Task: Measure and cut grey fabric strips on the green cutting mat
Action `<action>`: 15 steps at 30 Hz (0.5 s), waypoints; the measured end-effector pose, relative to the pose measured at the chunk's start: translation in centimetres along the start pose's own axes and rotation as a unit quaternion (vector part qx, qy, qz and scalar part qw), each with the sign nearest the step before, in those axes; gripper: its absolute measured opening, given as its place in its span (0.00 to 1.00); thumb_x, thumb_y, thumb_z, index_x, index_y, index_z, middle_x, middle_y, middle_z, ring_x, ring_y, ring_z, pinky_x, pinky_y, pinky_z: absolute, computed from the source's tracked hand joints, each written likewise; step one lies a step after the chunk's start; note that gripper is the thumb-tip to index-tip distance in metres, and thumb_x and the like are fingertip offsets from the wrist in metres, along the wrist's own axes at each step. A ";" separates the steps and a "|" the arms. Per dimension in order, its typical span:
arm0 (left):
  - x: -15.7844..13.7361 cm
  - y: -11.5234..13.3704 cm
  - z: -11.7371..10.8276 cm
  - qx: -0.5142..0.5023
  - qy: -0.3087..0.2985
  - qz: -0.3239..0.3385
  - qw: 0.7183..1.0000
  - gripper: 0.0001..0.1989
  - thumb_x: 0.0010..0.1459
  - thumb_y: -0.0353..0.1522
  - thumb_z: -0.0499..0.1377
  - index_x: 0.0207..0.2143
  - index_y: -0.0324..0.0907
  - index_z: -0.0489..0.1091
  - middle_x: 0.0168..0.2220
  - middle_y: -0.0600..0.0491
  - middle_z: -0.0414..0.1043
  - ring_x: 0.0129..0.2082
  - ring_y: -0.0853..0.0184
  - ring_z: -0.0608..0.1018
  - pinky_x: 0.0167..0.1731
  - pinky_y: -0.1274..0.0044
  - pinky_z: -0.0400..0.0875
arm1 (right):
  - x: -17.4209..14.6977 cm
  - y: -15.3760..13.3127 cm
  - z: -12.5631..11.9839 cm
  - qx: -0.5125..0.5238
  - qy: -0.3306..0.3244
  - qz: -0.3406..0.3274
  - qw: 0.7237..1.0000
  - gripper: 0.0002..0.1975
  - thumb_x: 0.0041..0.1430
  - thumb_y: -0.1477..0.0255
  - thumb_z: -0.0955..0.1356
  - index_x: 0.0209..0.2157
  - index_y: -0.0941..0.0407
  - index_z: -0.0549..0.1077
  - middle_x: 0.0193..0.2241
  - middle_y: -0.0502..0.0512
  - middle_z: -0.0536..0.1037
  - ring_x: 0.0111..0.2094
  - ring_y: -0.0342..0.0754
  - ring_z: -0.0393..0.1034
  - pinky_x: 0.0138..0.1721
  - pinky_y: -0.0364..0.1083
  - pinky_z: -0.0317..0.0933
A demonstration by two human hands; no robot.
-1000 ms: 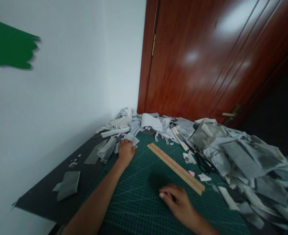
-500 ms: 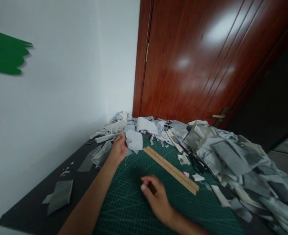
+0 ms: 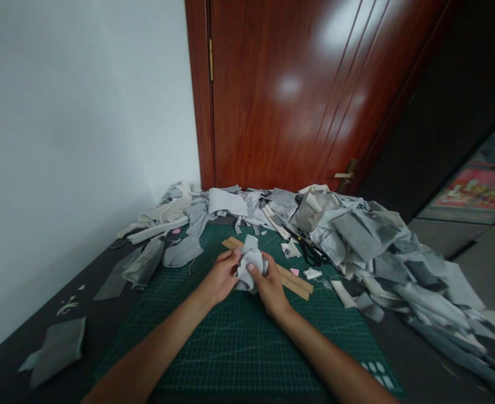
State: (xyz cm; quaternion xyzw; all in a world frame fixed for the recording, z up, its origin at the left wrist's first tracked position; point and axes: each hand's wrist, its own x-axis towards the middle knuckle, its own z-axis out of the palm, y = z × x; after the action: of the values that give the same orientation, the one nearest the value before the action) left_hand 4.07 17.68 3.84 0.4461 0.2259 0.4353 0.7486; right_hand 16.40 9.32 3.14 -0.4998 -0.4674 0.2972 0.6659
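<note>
A crumpled light grey piece of fabric (image 3: 249, 268) is held up over the green cutting mat (image 3: 239, 348). My left hand (image 3: 224, 275) grips its left edge between thumb and fingers. On its right side my right hand (image 3: 270, 286) is closed, the thumb pressed on the front of the cloth. Behind the fabric lies a pair of wooden rulers (image 3: 293, 282), partly covered by it and by my right hand. Some fingertips are hidden behind the cloth.
Fabric scraps (image 3: 228, 203) line the far edge, growing into a large heap (image 3: 365, 241) on the right. Black-handled scissors (image 3: 312, 255) lie beside that heap. A folded grey cloth (image 3: 60, 348) is on the dark table at left. A wooden door (image 3: 272, 112) stands behind.
My left hand has brought the light grey fabric from the pile at the back toward the middle of the mat. My right hand has come up and taken hold of it too. The view has shifted right.
</note>
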 end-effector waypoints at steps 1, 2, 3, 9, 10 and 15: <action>0.3 0.3 -0.2 -0.026 0.018 0.014 0.999 0.18 0.53 0.42 0.73 0.38 0.38 0.78 0.37 0.47 0.82 0.36 0.60 0.83 0.37 0.73 0.77 | 0.5 0.1 -0.6 -0.014 0.014 -0.004 1.000 0.20 0.60 0.53 0.71 0.48 0.49 0.73 0.44 0.54 0.79 0.46 0.57 0.73 0.50 0.52 0.66; 0.6 0.8 -0.7 -0.052 0.038 0.030 0.997 0.17 0.54 0.41 0.73 0.39 0.38 0.78 0.37 0.47 0.82 0.37 0.59 0.83 0.38 0.72 0.78 | 1.0 0.2 -1.2 -0.028 0.028 -0.010 0.999 0.16 0.60 0.54 0.71 0.42 0.50 0.74 0.38 0.53 0.79 0.42 0.56 0.72 0.47 0.51 0.65; 1.1 1.4 -1.3 -0.074 0.058 0.046 0.995 0.16 0.55 0.41 0.72 0.39 0.38 0.78 0.38 0.47 0.82 0.38 0.60 0.83 0.39 0.72 0.78 | 1.5 0.3 -2.0 -0.041 0.045 -0.017 0.998 0.15 0.60 0.54 0.71 0.39 0.51 0.74 0.34 0.51 0.77 0.39 0.56 0.70 0.44 0.51 0.64; 3.0 6.8 -6.4 -0.195 0.164 0.135 0.957 0.08 0.65 0.34 0.65 0.45 0.42 0.75 0.38 0.54 0.83 0.39 0.67 0.84 0.45 0.76 0.78 | 4.1 -0.3 -6.0 -0.053 0.109 -0.040 0.992 0.18 0.59 0.51 0.69 0.32 0.53 0.72 0.27 0.47 0.69 0.32 0.50 0.62 0.36 0.47 0.56; 3.0 7.5 -7.0 -0.208 0.171 0.139 0.953 0.09 0.67 0.34 0.63 0.48 0.42 0.74 0.38 0.53 0.83 0.39 0.67 0.84 0.45 0.76 0.78 | 4.4 -0.4 -6.5 -0.047 0.115 -0.037 0.992 0.19 0.59 0.50 0.69 0.32 0.53 0.71 0.26 0.46 0.68 0.31 0.49 0.61 0.34 0.46 0.56; 2.9 9.2 -8.5 -0.237 0.160 0.116 0.951 0.15 0.71 0.34 0.56 0.57 0.40 0.69 0.43 0.47 0.82 0.44 0.63 0.84 0.48 0.70 0.79 | 4.8 -0.8 -7.7 -0.017 0.045 0.052 0.997 0.22 0.50 0.49 0.75 0.28 0.53 0.71 0.21 0.45 0.67 0.25 0.46 0.59 0.27 0.44 0.54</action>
State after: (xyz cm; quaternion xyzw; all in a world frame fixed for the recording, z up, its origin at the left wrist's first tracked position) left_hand -4.73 26.24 7.73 0.2036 0.1801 0.6261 0.7308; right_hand 25.27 10.28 4.94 -0.5477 -0.4149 0.3006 0.6615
